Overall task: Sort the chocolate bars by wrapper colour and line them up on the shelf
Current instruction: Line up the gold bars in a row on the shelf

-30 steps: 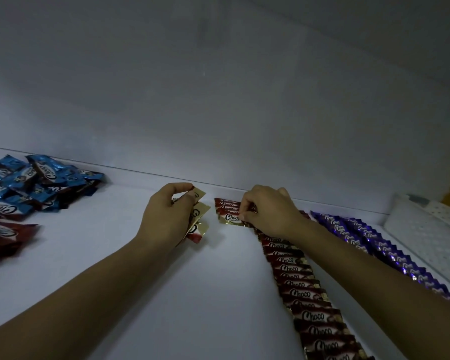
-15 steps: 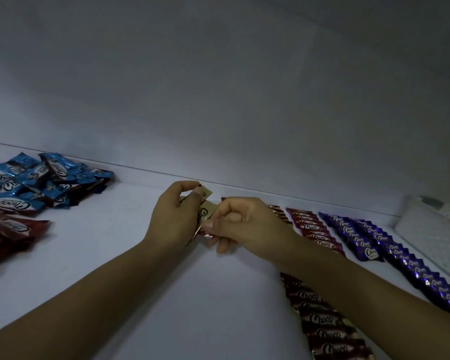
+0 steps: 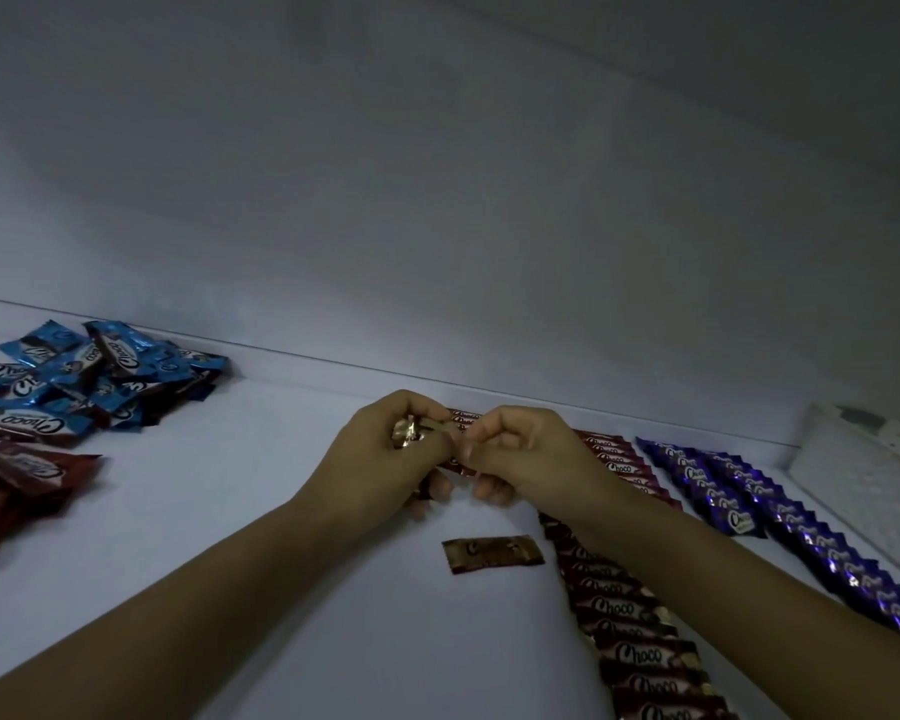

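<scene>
And there were the gold-brown bars [image 3: 409, 434], a small clutch of them up off the shelf [image 3: 261, 511], near the back wall [image 3: 437, 200]. The left hand [image 3: 380, 459] had them, its fingers [image 3: 417, 405] curled tight around the bundle. The right hand [image 3: 520, 454] was in just beside it, its fingers [image 3: 489, 420] pinched on a wrapper end sticking out of that same clutch. Whether it gripped one bar or more, I couldn't tell.

One loose bar [image 3: 492, 554] in the same gold-brown wrapper lay flat and alone below the hands, just beside the maroon rows [image 3: 624, 631]. As I read it, that was the start of a new line, barely begun.

Plenty looked done. The maroon rows ran neatly overlapped from the back edge toward the camera, and the purple rows [image 3: 713, 491] sat tidy to their right.

Plenty was left, too. The blue heap [image 3: 94, 371] sprawled unsorted at far left, with a red heap [image 3: 22, 475] in front of it. By my count, roughly halfway.

The wrappers were thin, glossy foil with crimped, sawtoothed ends. The bars were slim flat oblongs, slippery by the look of them and quick to slide. The shelf itself was smooth, matte and white. A white perforated panel [image 3: 863, 480] lay at far right.
</scene>
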A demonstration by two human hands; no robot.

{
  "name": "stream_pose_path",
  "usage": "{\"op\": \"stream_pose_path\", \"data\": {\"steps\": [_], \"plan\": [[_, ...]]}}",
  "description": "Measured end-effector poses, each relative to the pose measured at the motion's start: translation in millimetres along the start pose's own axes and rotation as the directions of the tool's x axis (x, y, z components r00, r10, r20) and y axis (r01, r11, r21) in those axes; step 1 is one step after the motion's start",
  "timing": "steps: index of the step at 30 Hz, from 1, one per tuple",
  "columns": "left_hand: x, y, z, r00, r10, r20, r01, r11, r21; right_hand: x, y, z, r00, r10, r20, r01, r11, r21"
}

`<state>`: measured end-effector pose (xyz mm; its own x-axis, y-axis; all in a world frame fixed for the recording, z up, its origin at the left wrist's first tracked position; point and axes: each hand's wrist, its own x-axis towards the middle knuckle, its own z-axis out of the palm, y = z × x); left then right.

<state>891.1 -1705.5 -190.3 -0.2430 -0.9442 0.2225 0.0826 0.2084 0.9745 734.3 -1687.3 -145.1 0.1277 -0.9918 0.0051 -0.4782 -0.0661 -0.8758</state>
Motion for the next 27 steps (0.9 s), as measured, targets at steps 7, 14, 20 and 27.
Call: {"op": "stream_pose_path", "data": {"steps": [7, 14, 20, 27], "plan": [[1, 4, 0, 0.99, -0.071, -0.12, 0.053, 0.988, -0.144, -3, 2, -10, 1.0, 0.025, -0.016, -0.023, 0.997, 0.077], [0, 4, -1, 0.995, -0.027, -0.098, 0.014, 0.991, -0.134, -5, 1, -11, 0.995, 0.088, 0.041, -0.096, 0.94, 0.329], [2, 1, -2, 0.988, 0.025, -0.155, -0.042, 0.993, -0.11, 0, -2, -4, 0.992, 0.103, 0.071, -0.125, 0.797, 0.592], [-1, 0, 3, 0.988, 0.05, -0.145, -0.044, 0.998, 0.045, 5, 7, -18, 0.985, 0.058, -0.165, 0.016, 0.909, 0.417]]}}
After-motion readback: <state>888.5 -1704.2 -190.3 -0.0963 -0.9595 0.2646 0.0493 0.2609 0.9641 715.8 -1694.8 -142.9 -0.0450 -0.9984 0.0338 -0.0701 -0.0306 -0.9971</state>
